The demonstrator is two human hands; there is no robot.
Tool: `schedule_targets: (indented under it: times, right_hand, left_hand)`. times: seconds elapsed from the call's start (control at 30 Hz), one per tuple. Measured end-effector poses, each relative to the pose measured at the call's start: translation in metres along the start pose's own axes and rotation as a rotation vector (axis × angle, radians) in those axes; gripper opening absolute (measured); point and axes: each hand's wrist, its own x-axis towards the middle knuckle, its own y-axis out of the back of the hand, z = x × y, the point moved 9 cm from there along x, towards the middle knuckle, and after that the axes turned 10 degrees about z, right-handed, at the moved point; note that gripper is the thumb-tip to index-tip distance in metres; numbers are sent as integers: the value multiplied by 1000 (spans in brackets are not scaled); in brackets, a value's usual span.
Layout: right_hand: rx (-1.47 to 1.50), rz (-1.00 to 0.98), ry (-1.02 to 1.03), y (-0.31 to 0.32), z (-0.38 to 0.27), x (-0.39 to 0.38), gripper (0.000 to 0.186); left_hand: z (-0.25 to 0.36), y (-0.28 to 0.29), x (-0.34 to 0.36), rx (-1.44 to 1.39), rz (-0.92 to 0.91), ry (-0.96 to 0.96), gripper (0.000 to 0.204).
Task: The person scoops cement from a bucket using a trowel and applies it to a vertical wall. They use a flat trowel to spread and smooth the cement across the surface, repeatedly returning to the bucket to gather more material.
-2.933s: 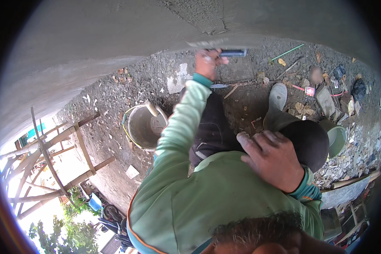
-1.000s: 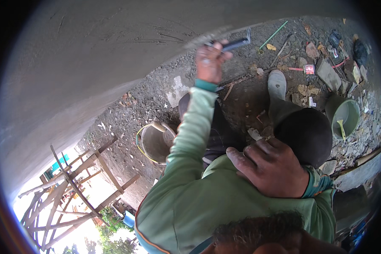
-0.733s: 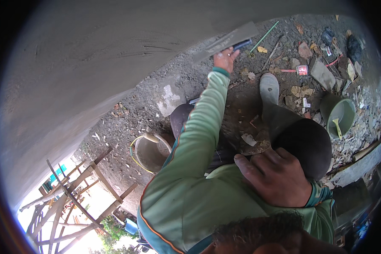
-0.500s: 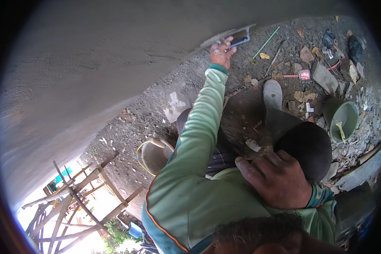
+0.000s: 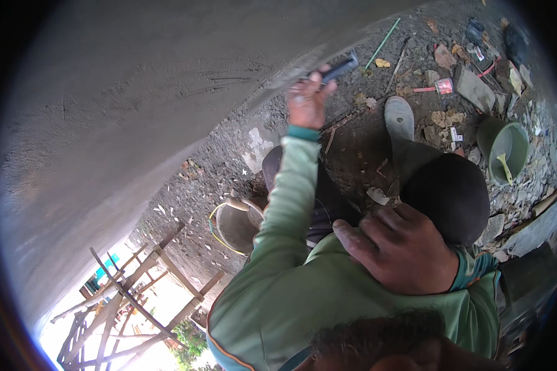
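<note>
The trowel (image 5: 338,69) is at the far middle, by the low edge of the big grey wall (image 5: 136,86). It has a dark, chunky handle, shaped like a short bar, and a long, thin, flat blade of pale grey. The blade is blurry, so it is hard to tell if it touches the wall. The left hand (image 5: 306,106) has its grip wrapped around the handle, and one end of the handle pokes out to the right.

The right hand (image 5: 402,250) is near, over the soft green shirt (image 5: 353,281) and just beside a black knee (image 5: 449,198). Its fingers are bent and its thumb points left. The palm is hidden, so I cannot tell if this grip is wide or narrow.

The wall looks smooth in some parts and bumpy in others, with thin scratch lines to the left of the trowel. The ground (image 5: 229,139) is brown dirt, rough and full of little bits.

On the left is a round bucket (image 5: 238,230), grey inside, with a thin yellow handle. On the right is a tipped green bucket (image 5: 518,139) with a yellow brush (image 5: 504,168) in it. A grey rubber boot (image 5: 400,117) stands in the middle. Far right are a straight green stick (image 5: 383,42) and a flat, broken stone slab (image 5: 474,89). Near left, rough wooden poles (image 5: 147,275) cross each other.
</note>
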Motion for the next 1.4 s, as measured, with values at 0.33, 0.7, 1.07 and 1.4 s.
schedule_targets:
  times: [0.33, 0.7, 1.07, 1.4]
  right_hand:
    - [-56, -106, -143, -3, 19, 5, 38]
    - [-51, -116, -49, -8, 1, 6, 41]
    - [-82, -143, 17, -29, -29, 17, 66]
    - [-50, -167, -3, -35, -31, 22, 53]
  left_hand:
    - [-106, 128, 88, -90, 142, 126, 13]
    - [-43, 165, 109, -67, 77, 111, 13]
    - [415, -34, -117, -16, -193, -515, 14]
    - [41, 217, -10, -119, 265, -18, 25]
